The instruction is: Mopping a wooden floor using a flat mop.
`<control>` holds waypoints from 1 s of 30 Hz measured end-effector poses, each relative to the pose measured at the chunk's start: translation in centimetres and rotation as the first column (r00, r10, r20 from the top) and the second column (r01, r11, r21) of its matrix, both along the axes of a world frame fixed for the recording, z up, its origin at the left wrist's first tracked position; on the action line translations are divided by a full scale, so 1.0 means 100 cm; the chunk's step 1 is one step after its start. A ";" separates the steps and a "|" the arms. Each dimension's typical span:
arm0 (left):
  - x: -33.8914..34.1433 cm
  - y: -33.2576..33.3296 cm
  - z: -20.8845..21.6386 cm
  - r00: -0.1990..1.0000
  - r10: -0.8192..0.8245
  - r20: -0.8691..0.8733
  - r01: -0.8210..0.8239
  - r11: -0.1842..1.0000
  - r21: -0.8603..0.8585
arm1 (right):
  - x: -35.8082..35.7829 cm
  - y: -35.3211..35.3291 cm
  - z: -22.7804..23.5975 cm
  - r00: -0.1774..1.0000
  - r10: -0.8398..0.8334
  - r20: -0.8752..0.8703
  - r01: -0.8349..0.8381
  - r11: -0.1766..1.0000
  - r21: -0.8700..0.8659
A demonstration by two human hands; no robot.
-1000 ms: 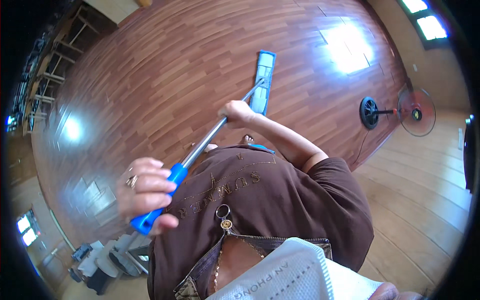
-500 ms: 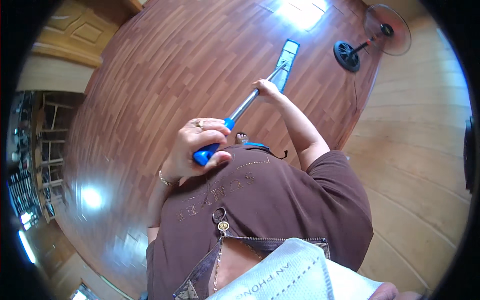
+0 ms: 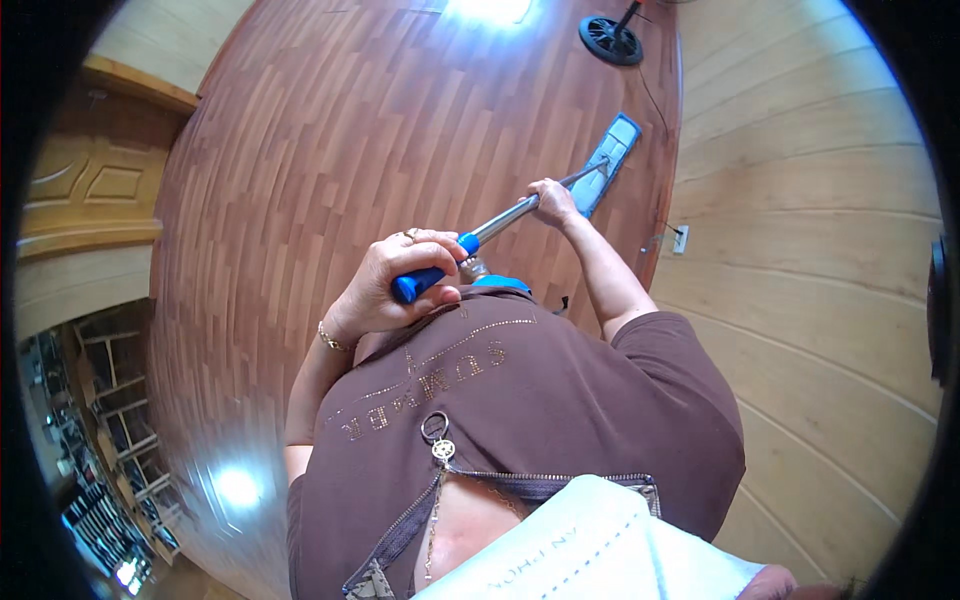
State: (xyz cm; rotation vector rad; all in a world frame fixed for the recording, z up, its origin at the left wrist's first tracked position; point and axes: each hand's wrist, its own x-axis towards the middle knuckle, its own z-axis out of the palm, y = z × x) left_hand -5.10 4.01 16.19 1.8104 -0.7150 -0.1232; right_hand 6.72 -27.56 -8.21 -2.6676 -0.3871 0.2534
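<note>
A flat mop with a light blue pad rests on the wood-plank floor, close to the right-hand wall. Its metal pole slants back toward my body and ends in a blue grip. My left hand is closed around that grip in front of my chest. Farther along the pole, nearer the pad, my right hand wraps round the metal shaft with the arm stretched out.
A fan's round black base stands at the far right, with a cord running along the wall. A socket sits low on that wall. At the left are a wooden door and a rack of shelves.
The mop head has swung to the right, toward the wall, and my right hand has moved right with the pole. My view has turned, so the fan now sits at the top edge.
</note>
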 end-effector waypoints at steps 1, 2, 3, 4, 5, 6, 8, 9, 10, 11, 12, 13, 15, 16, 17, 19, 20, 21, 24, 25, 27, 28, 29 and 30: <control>0.001 0.002 0.002 0.999 -0.041 -0.004 0.041 0.999 0.013 | -0.009 -0.001 0.002 1.000 -0.020 -0.008 0.020 1.000 0.007; 0.002 0.004 0.007 0.997 -0.072 -0.004 0.072 0.997 0.014 | -0.019 -0.001 0.005 0.999 -0.039 -0.014 0.039 0.999 0.014; 0.002 0.007 0.011 0.995 -0.102 -0.003 0.102 0.995 0.006 | -0.032 0.002 0.014 0.998 -0.070 -0.003 0.071 0.997 0.012; 0.002 0.010 0.015 0.992 -0.129 -0.002 0.129 0.992 -0.003 | -0.042 0.001 0.008 0.997 -0.078 0.029 0.078 0.997 0.013; 0.004 0.013 0.020 0.989 -0.147 0.012 0.147 0.989 -0.014 | -0.050 0.002 0.007 0.994 -0.099 0.054 0.098 0.995 0.026; 0.003 0.018 0.023 0.987 -0.159 0.004 0.159 0.987 -0.017 | -0.059 0.007 0.011 0.995 -0.090 0.045 0.090 0.996 0.015; -0.004 0.027 0.031 0.988 -0.157 -0.012 0.157 0.987 -0.029 | -0.080 0.018 0.020 0.995 -0.103 0.016 0.103 0.995 -0.002; -0.005 0.029 0.036 0.987 -0.161 -0.028 0.160 0.987 -0.033 | -0.090 0.024 0.023 0.992 -0.128 0.002 0.128 0.992 0.008; -0.005 0.031 0.041 0.986 -0.161 -0.044 0.160 0.986 -0.037 | -0.097 0.027 0.024 0.992 -0.127 0.002 0.127 0.992 0.017; -0.009 0.034 0.047 0.985 -0.160 -0.066 0.158 0.987 -0.040 | -0.105 0.031 0.026 0.992 -0.129 -0.006 0.129 0.992 0.007; -0.012 0.038 0.053 0.986 -0.162 -0.049 0.161 0.987 -0.025 | -0.109 0.035 0.032 0.992 -0.122 -0.033 0.122 0.992 -0.006; -0.015 0.041 0.059 0.986 -0.162 -0.033 0.161 0.987 -0.008 | -0.111 0.040 0.039 0.992 -0.114 -0.061 0.113 0.993 -0.018; -0.020 0.049 0.068 0.990 -0.142 0.023 0.142 0.990 0.022 | -0.109 0.049 0.044 0.996 -0.072 -0.056 0.072 0.997 -0.009; -0.023 0.053 0.074 0.989 -0.136 0.056 0.134 0.990 0.041 | -0.107 0.055 0.044 0.999 -0.045 -0.029 0.045 0.999 0.017; -0.029 0.057 0.077 0.988 -0.117 0.100 0.113 0.992 0.048 | -0.108 0.064 0.055 0.998 -0.025 -0.051 0.024 1.000 -0.020; -0.040 0.063 0.090 0.982 -0.113 0.153 0.103 0.992 0.075 | -0.107 0.080 0.069 0.998 0.009 -0.059 -0.009 1.000 0.007; -0.046 0.064 0.096 0.981 -0.090 0.173 0.079 0.995 0.068 | -0.106 0.088 0.077 0.995 0.040 -0.092 -0.042 0.999 -0.022; -0.052 0.065 0.103 0.973 -0.084 0.213 0.067 0.994 0.083 | -0.104 0.095 0.080 0.993 0.070 -0.092 -0.071 0.998 0.001; -0.072 0.065 0.119 0.949 -0.057 0.311 0.023 0.993 0.113 | -0.096 0.116 0.084 0.975 0.203 -0.091 -0.198 0.978 0.066; -0.078 0.065 0.123 0.939 -0.052 0.339 0.007 0.991 0.131 | -0.093 0.124 0.086 0.963 0.252 -0.096 -0.246 0.967 0.070; -0.090 0.062 0.132 0.914 -0.033 0.404 -0.038 0.985 0.166 | -0.087 0.139 0.083 0.929 0.367 -0.042 -0.358 0.923 0.143; -0.097 0.060 0.134 0.904 -0.010 0.427 -0.071 0.982 0.174 | -0.083 0.148 0.083 0.904 0.427 -0.025 -0.418 0.893 0.167; -0.099 0.058 0.132 0.886 0.010 0.463 -0.098 0.981 0.168 | -0.077 0.154 0.070 0.886 0.464 -0.003 -0.456 0.872 0.179; -0.105 0.057 0.135 0.876 0.031 0.481 -0.126 0.978 0.166 | -0.074 0.164 0.069 0.853 0.522 0.004 -0.513 0.837 0.193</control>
